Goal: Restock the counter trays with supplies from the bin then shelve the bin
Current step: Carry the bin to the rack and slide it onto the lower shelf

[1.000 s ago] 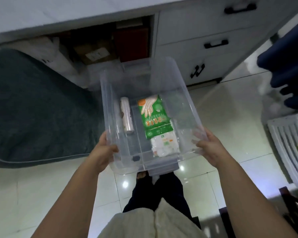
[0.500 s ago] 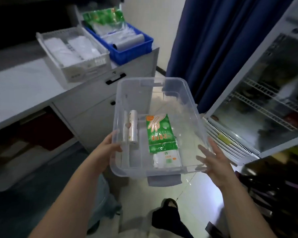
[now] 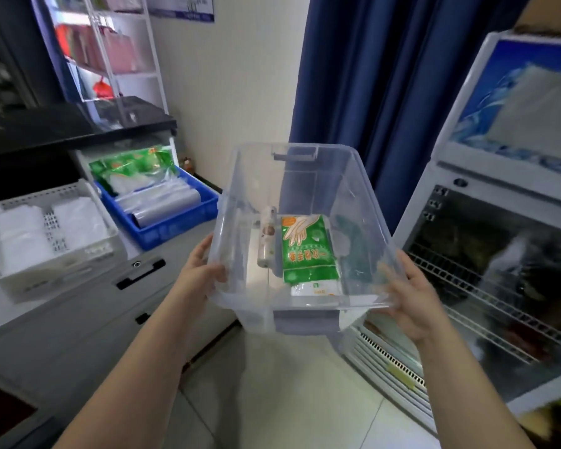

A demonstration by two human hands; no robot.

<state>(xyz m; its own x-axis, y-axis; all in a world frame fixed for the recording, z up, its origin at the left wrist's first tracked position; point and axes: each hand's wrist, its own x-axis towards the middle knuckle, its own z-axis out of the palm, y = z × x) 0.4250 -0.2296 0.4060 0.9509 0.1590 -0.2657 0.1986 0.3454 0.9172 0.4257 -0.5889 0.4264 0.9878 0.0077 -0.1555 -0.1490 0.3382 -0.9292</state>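
I hold a clear plastic bin (image 3: 353,176) in the air in front of me. My left hand (image 3: 197,276) grips its left wall and my right hand (image 3: 410,298) grips its right near corner. Inside lie a green glove packet (image 3: 306,249), a white packet (image 3: 316,288) below it and a small roll of bags (image 3: 266,236). On the grey counter (image 3: 0,306) at the left stand a white slotted tray (image 3: 59,270) with white packs and a blue tray (image 3: 175,226) with green packets and bag rolls.
A glass-door fridge (image 3: 499,254) stands close at the right. A blue curtain (image 3: 370,76) hangs behind the bin. A white wire shelf (image 3: 110,43) with pink items rises at the back left. Counter drawers with black handles (image 3: 140,275) are below the trays. Pale floor tiles (image 3: 289,400) lie underneath.
I have risen from the low cupboard with the bin and my view has swung up and right; the counter trays, the curtain and the fridge have come into view.
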